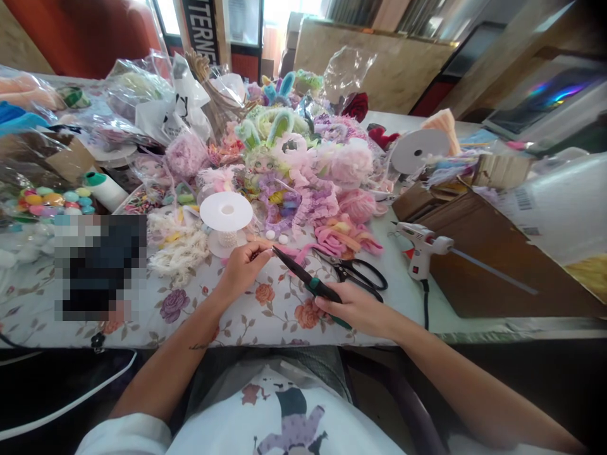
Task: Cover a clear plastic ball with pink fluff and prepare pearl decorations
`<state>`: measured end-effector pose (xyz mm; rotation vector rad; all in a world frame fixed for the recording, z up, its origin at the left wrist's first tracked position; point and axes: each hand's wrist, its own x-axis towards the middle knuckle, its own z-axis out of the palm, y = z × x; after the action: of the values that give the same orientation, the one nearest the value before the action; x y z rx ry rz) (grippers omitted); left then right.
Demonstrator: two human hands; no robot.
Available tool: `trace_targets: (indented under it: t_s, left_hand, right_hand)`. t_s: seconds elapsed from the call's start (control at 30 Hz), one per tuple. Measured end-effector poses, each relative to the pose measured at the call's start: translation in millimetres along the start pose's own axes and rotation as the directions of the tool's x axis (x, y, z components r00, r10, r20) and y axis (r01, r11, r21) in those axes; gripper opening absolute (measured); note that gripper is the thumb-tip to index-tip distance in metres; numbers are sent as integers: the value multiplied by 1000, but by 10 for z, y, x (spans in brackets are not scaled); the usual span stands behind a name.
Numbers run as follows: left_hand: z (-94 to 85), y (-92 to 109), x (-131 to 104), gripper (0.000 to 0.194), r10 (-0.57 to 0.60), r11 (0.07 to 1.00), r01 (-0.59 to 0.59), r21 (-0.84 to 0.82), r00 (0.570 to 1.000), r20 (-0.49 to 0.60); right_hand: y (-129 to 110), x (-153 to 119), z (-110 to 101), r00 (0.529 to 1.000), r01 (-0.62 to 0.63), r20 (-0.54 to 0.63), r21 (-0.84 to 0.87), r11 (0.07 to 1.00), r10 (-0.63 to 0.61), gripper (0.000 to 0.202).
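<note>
My right hand [344, 306] is wrapped round the green and black handles of long-nose pliers [298, 270], whose dark jaws point up and to the left. The tips of the jaws meet the fingertips of my left hand [244, 268], which is closed in a pinch; what it holds is too small to make out. Just behind my left hand stands a white spool [226, 212] with beaded string on its core. Black-handled scissors [363, 275] lie beyond the pliers, beside pink and orange fuzzy strips [348, 237]. Two small white balls [283, 239] rest near the spool.
A white glue gun [420, 249] leans by a cardboard box [493, 253] at the right. Yarn, ribbons and plush pieces are heaped across the back. At the left are a blurred dark object [102, 265] and a thread cone [105, 191].
</note>
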<state>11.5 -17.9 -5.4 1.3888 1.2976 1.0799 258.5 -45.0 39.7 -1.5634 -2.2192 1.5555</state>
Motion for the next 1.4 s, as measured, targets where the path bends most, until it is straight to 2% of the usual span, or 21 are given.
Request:
trace_targets:
  t_s: [0.1, 0.33, 0.7, 0.9, 1.03, 1.17, 1.27, 1.4]
  left_hand:
    - [1, 6, 5, 24, -28, 999, 29, -30, 1000, 7]
    - [-8, 22, 21, 23, -167, 952, 183, -246, 982, 85]
    - [-26, 62, 11, 23, -163, 953, 180, -242, 982, 91]
    - [-25, 68, 8, 25, -137, 971, 151, -188, 987, 86]
    - [-14, 70, 25, 26, -173, 967, 179, -181, 984, 44]
    - [-15, 79, 35, 26, -161, 966, 164, -198, 987, 28]
    - [-13, 63, 37, 24, -120, 969, 113, -218, 993, -16]
    - [-12, 2, 34, 21, -43, 987, 28, -161, 995, -88]
  right_hand:
    - [2, -2, 27, 1000, -1, -22, -12, 1000, 0, 42]
    - [-16, -14, 62, 999, 2, -50, -65, 998, -5, 38]
    - [-89, -15, 109, 993, 20, -110, -131, 991, -34, 30]
    - [-58, 37, 159, 990, -26, -141, -135, 990, 7, 23]
    - [-15, 82, 91, 999, -24, -47, -12, 1000, 23, 30]
    - [26, 50, -24, 996, 48, 68, 85, 995, -54, 45]
    - [28, 3, -62, 993, 83, 77, 65, 994, -88, 50]
    - [-4, -14, -37, 998, 42, 33, 69, 997, -45, 49]
